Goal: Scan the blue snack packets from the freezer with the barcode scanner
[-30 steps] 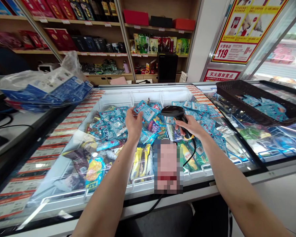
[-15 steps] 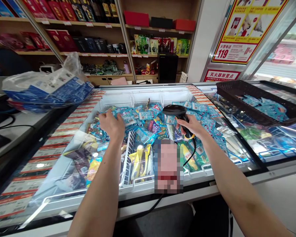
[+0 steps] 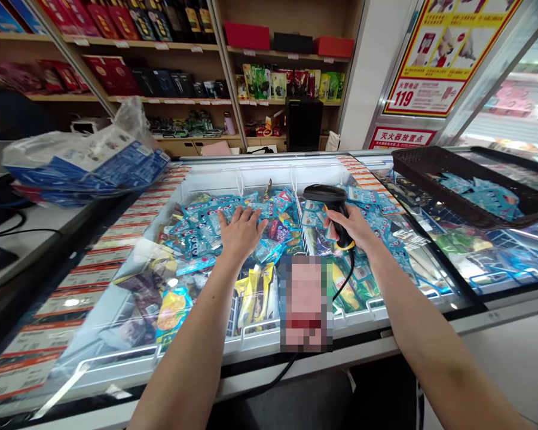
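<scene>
My left hand [image 3: 241,232] is spread palm down over the blue packets [image 3: 201,230] heaped on the freezer's glass lid. Its fingers are stretched out, and the palm's underside is hidden. In my right hand [image 3: 355,228] is a black barcode scanner [image 3: 325,194], gripped by its handle with the head pointing left. A black cable runs down from the handle. More blue packets [image 3: 363,196] lie under and beyond the scanner. Yellow-wrapped ice creams [image 3: 253,292] show in a white wire compartment below my left hand.
A dark woven basket [image 3: 412,164] with several blue packets stands at the right. On the left counter sits a plastic bag of blue-and-white packs [image 3: 94,161]. A blurred-out patch [image 3: 306,292] covers something at the front edge. Shelves with boxes [image 3: 246,36] rise behind.
My left hand has moved right across the packets, and its curled fingers have spread out flat. The right hand has shifted slightly right with the scanner.
</scene>
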Motion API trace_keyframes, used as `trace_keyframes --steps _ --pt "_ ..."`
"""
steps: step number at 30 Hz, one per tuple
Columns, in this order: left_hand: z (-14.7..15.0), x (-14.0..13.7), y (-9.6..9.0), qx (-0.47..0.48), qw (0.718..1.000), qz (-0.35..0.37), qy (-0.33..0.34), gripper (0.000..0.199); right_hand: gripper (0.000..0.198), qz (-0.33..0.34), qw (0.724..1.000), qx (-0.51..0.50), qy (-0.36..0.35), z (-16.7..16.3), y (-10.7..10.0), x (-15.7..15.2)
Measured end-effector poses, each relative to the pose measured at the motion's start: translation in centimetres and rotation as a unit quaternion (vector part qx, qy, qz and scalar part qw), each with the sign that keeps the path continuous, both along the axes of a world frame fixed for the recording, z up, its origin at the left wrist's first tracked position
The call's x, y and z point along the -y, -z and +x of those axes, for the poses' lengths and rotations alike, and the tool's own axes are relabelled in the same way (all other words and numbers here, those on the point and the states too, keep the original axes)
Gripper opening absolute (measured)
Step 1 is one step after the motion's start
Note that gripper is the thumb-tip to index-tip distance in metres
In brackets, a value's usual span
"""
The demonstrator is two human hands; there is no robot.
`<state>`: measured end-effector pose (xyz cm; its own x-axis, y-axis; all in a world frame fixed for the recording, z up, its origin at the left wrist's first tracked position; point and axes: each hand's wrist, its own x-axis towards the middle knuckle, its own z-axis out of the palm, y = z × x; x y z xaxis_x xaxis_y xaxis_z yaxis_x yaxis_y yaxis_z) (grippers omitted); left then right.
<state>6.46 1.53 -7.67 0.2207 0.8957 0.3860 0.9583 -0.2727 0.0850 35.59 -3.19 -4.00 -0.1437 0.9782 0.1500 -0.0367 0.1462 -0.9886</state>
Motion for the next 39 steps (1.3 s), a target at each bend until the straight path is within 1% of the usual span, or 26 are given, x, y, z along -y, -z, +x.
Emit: trace_keyframes --steps 3,6,10,13,17,20,22,24,26,27,29,32,34,37,39 --pt "-0.1 -0.1 0.1 0.016 0.999 0.024 -0.017 0.054 0.037 0.003 0.999 -0.023 0.021 0.1 0.0 -0.2" --pt "0.3 0.0 0.0 0.025 0.999 0.048 -0.011 0.054 0.039 -0.002 0.998 -0.038 0.046 0.2 0.3 -0.6" --pt "1.4 0.0 -0.4 0.051 0.996 0.071 0.029 0.05 0.042 -0.009 0.996 -0.046 0.07 0.6 0.9 -1.2" --pt "2.4 -0.1 -0.7 0.082 0.992 0.07 0.064 0.046 0.041 -0.006 0.995 -0.046 0.085 0.9 1.1 -1.5" --pt "4.0 -0.7 -1.0 0.128 0.986 0.03 0.1 0.044 0.039 0.003 0.993 -0.056 0.1 1.0 1.1 -1.7" --pt "5.6 -1.9 -1.3 0.196 0.973 -0.024 0.118 0.047 0.038 0.005 0.991 -0.067 0.113 1.2 0.9 -1.7" --pt "7.1 -3.0 -1.5 0.262 0.955 -0.069 0.12 0.05 0.038 0.008 0.989 -0.077 0.126 1.4 0.8 -1.7" --pt "8.8 -4.3 -1.6 0.33 0.927 -0.119 0.129 0.056 0.038 0.01 0.986 -0.087 0.145 1.7 0.7 -1.9" --pt "10.6 -5.5 -1.7 0.377 0.904 -0.163 0.12 0.068 0.038 0.01 0.982 -0.098 0.162 2.0 0.8 -2.0" --pt "11.6 -6.0 -1.7 0.39 0.897 -0.174 0.117 0.074 0.038 0.01 0.98 -0.103 0.17 2.1 0.8 -2.1" --pt "13.3 -7.1 -1.7 0.392 0.895 -0.179 0.113 0.085 0.039 0.012 0.978 -0.108 0.179 2.3 0.9 -2.2" --pt "15.4 -8.4 -1.7 0.393 0.894 -0.184 0.111 0.089 0.039 0.014 0.976 -0.111 0.185 2.3 0.9 -2.3" --pt "16.3 -9.1 -1.7 0.379 0.899 -0.188 0.114 0.087 0.039 0.009 0.976 -0.111 0.189 2.3 0.8 -2.3" --pt "16.5 -9.6 -1.6 0.339 0.913 -0.196 0.117 0.073 0.038 0.0 0.976 -0.111 0.185 2.3 0.6 -2.2" --pt "16.1 -9.6 -1.5 0.345 0.906 -0.218 0.111 0.066 0.038 -0.002 0.978 -0.107 0.178 2.3 0.6 -2.1"
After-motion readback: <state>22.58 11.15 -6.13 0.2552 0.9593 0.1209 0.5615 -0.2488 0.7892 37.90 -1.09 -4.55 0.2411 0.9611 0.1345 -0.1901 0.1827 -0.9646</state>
